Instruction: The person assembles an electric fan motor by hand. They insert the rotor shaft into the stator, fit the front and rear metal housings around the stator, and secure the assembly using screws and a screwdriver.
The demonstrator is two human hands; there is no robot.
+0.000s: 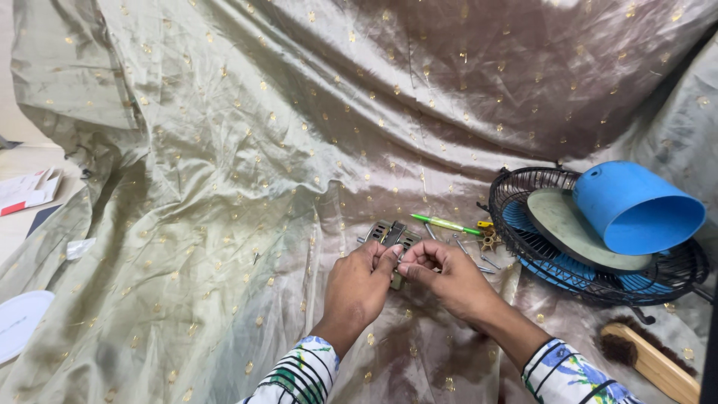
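Two hands on one small part, rest of the kit spread on the cloth. Entries run L to R.

1. White plate (21, 322), far L edge, well apart from you. Papers (26, 191) above it, beyond the cloth.
2. Satin cloth (247, 164), pale green w/ gold dots, draped up behind & flat under the work.
3. Left hand (359, 284): fingers curled, thumb up against the metal bracket (392, 236), pinching its lower end. Closed on it, not loose.
4. Metal bracket: grey, flat, slotted; sits centre, just above both hands, upper part resting on the cloth.
5. Right hand (449, 278): fingertips pinched together at the bracket's lower R side. Whether something tiny sits between them, can't tell; hidden by the fingers.
6. Green screwdriver (446, 224), lying just R of the bracket, tip pointing L.
7. Loose screws (485, 262) & a small brass-coloured gear piece (490, 239), near your R hand, touching the cloth.
8. Black fan guard (598, 280) w/ blue blades inside, a grey disc (576, 228) & a blue housing (636, 206) resting on it, far R.
9. Wooden brush (647, 359), bottom R corner.

Handling note, my judgement: keep L hand as the steady clamp & let R fingertips do the fine bit. Work low over the cloth so anything dropped stays close, away from the folds.
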